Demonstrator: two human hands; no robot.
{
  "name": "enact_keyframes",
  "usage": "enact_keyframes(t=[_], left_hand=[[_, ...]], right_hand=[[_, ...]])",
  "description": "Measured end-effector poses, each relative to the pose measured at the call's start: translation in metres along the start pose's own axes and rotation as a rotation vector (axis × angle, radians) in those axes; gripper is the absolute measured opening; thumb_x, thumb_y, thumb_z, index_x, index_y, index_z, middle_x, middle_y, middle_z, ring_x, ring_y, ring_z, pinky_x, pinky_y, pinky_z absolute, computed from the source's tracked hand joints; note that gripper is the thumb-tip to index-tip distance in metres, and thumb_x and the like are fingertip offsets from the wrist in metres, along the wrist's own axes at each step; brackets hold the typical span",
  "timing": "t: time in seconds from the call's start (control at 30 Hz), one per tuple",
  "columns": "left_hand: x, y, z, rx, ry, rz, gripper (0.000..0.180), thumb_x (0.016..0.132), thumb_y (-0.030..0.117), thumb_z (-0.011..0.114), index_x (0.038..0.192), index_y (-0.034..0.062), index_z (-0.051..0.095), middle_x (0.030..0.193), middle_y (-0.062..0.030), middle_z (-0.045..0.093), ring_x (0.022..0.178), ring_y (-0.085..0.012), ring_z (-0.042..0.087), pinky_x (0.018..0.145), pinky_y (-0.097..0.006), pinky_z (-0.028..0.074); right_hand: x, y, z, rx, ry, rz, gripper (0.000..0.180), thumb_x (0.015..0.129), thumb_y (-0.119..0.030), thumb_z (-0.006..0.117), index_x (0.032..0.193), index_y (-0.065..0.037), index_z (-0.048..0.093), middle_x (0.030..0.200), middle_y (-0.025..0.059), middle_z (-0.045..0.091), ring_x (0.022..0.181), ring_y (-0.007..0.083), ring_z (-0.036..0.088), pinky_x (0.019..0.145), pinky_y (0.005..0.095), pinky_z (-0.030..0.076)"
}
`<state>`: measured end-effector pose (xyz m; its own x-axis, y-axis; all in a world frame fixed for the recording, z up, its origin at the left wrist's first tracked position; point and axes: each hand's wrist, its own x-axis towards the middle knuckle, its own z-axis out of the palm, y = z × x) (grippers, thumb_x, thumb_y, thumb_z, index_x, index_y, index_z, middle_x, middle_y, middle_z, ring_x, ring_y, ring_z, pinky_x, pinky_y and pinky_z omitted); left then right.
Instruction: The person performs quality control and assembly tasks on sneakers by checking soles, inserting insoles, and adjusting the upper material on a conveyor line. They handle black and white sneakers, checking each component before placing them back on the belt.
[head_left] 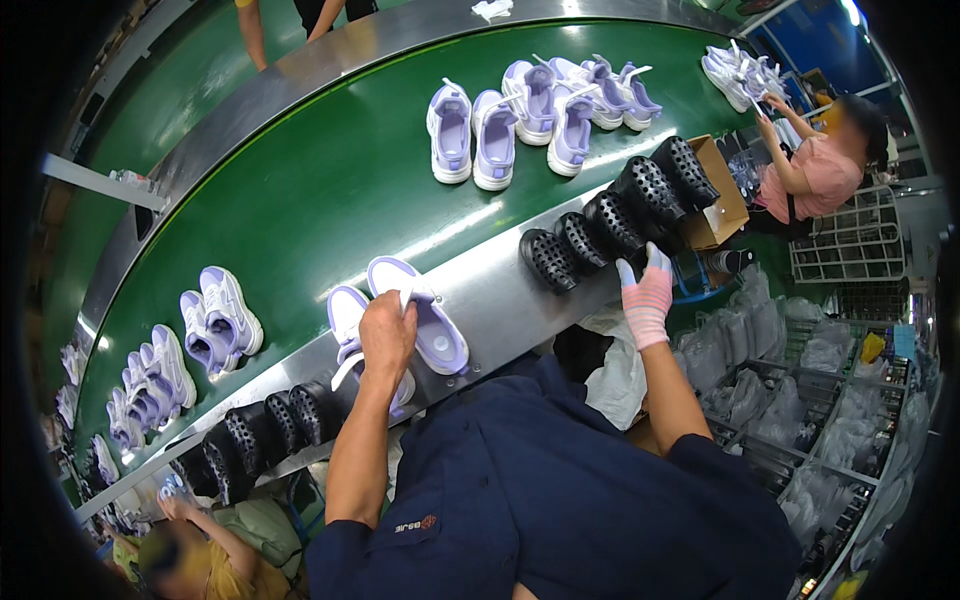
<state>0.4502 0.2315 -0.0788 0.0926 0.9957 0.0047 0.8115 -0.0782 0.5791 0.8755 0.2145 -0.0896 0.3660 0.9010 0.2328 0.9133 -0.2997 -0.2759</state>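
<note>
My left hand (388,335) is bare, its fingers closed on the white strap of a white-and-lilac sneaker (436,335) at the metal edge of the bench. The matching sneaker (346,315) lies to its left, partly hidden by my hand and forearm. My right hand (646,300) wears a pink striped glove with pale blue fingertips. Its fingers are apart and hold nothing I can see. They reach toward a row of black perforated shoe forms (612,222); whether they touch one I cannot tell.
Several sneakers (494,135) stand across the green belt (300,190), others (222,315) at left. More black forms (245,440) line the near left edge. A cardboard box (722,195) sits beyond the right-hand forms. Racks of plastic bags (780,410) stand right. Co-workers (820,170) work at both sides.
</note>
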Motion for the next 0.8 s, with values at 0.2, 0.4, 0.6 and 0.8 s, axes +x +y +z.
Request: enact_keyframes(t=[0.2,0.4,0.6,0.8], left_hand=[[0.017,0.008,0.014,-0.103,-0.129,0.075,0.019,0.085,0.014,0.077,0.090,-0.0020,0.066,0.087,-0.0224,0.065,0.086,-0.0419,0.063,0.076,-0.050,0.051],[0.015,0.018,0.025,-0.142,-0.098,0.027,0.023,0.088,0.020,0.077,0.097,0.0001,0.070,0.083,-0.0209,0.064,0.077,-0.0390,0.063,0.071,-0.046,0.049],[0.016,0.023,0.022,-0.155,-0.131,0.005,0.025,0.089,0.022,0.077,0.098,0.0002,0.071,0.084,-0.0214,0.065,0.076,-0.0392,0.064,0.070,-0.046,0.049],[0.013,0.027,0.013,-0.120,-0.216,-0.058,0.030,0.087,0.026,0.079,0.102,0.0004,0.071,0.085,-0.0222,0.065,0.077,-0.0398,0.064,0.072,-0.046,0.050]], right_hand=[[0.024,0.009,0.013,-0.116,-0.092,0.010,0.067,0.087,-0.040,0.077,0.137,-0.002,0.055,0.132,0.0225,0.057,0.119,0.0423,0.057,0.099,0.0500,0.051],[0.032,0.025,0.014,-0.169,-0.049,-0.145,0.047,0.086,-0.028,0.078,0.122,0.000,0.063,0.116,0.0203,0.064,0.106,0.0392,0.062,0.090,0.0468,0.054],[0.036,0.043,0.006,-0.131,-0.006,-0.307,0.041,0.086,-0.023,0.078,0.117,0.000,0.064,0.110,0.0207,0.066,0.100,0.0401,0.064,0.086,0.0478,0.055],[0.040,0.022,-0.019,-0.024,0.095,-0.391,0.039,0.086,-0.021,0.078,0.117,-0.001,0.064,0.112,0.0206,0.066,0.101,0.0407,0.064,0.089,0.0472,0.054]])
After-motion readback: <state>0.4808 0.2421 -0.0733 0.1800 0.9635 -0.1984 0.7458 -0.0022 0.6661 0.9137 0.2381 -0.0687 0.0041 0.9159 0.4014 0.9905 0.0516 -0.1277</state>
